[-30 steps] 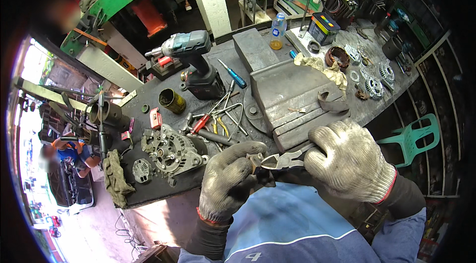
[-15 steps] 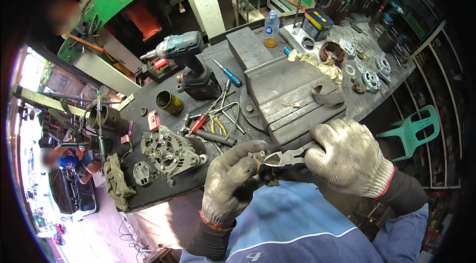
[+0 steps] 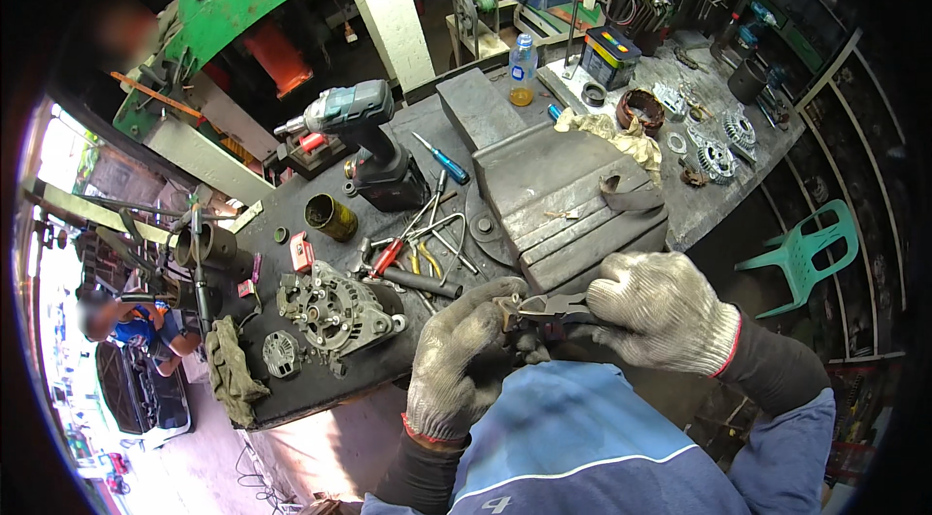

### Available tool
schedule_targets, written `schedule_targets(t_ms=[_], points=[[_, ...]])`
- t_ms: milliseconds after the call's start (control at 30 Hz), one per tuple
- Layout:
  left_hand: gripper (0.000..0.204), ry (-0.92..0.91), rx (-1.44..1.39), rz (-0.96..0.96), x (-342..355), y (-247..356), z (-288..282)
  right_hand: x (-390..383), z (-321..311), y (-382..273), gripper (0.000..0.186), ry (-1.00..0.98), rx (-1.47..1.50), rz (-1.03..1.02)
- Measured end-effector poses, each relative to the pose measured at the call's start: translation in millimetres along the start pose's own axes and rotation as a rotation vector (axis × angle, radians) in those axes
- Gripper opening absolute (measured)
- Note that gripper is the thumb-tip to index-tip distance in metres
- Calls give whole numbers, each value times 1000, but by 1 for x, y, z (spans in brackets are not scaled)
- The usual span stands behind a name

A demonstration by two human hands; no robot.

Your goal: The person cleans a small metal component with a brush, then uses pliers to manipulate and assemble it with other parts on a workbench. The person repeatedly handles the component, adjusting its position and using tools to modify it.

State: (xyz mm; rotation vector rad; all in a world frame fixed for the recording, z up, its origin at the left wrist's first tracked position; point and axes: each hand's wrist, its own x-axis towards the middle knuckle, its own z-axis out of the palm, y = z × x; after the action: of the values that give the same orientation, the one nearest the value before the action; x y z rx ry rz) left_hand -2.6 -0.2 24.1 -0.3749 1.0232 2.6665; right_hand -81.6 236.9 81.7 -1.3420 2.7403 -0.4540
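Note:
My left hand, in a knitted work glove, is closed around a small dark part with a brownish metal edge. Most of that part is hidden by the glove, so its kind is unclear. My right hand, gloved too, is wrapped round the handles of a pair of pliers. The plier jaws point left and meet the part at my left fingertips. Both hands are in front of the large steel vise. On the bench to the left lies an opened alternator, with a small vented cover beside it.
A cordless impact wrench stands behind a yellowish can. Screwdrivers, a hammer and other hand tools lie left of the vise. A copper-coloured coil ring and metal housings are at the back right. A green plastic chair stands right.
My right hand and the pliers have shifted slightly left, and the plier jaws have turned and look more closed at the part. The whole view has moved a little.

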Motion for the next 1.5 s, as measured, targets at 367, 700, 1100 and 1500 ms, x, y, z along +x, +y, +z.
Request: schedule_targets(t_ms=[367,700,1100,1500], points=[[64,-7,-216,13,11,-5,2,43,-70,82,39,3,-27,270],[48,114,-131,278,9,-27,-8,195,22,222,56,-434,-45,-57],[49,174,-161,359,23,-35,7,206,40,235,40,-390,111,-259],[44,218,125,262,36,-31,11,152,10,211,29,61,91,-204]])
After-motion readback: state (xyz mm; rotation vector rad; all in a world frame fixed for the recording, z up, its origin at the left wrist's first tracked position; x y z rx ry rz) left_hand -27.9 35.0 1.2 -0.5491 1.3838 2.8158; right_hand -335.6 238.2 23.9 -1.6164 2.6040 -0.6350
